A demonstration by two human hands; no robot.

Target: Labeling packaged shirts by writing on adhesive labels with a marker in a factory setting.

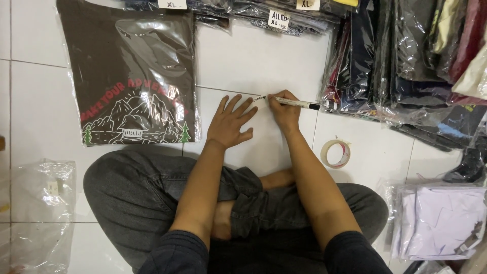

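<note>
A marker (297, 103) is pinched in the right hand (284, 112), its tip set down on a small paper slip (259, 98) on the white tiled floor (253, 56). The slip lies at about 12 o'clock from the crossed legs, just beyond the fingertips of the left hand (229, 123), which is laid flat with fingers spread, holding nothing; whether the slip itself is touched cannot be told.

At 10 o'clock a bagged dark shirt (133, 76) with a mountain print is laid out. At 2 o'clock bagged garments (406, 56) are stacked, and at 3 o'clock from the right hand a tape roll (336, 153) is seen. White folded items in plastic (441, 220) lie at 4 o'clock.

As a judgement: the slip is small and light, so it could be dragged by the marker tip unless it is pinned; ink could then be smeared or carried onto the tile. The slick bagged pile beside the right hand could also slide toward it if nudged.
</note>
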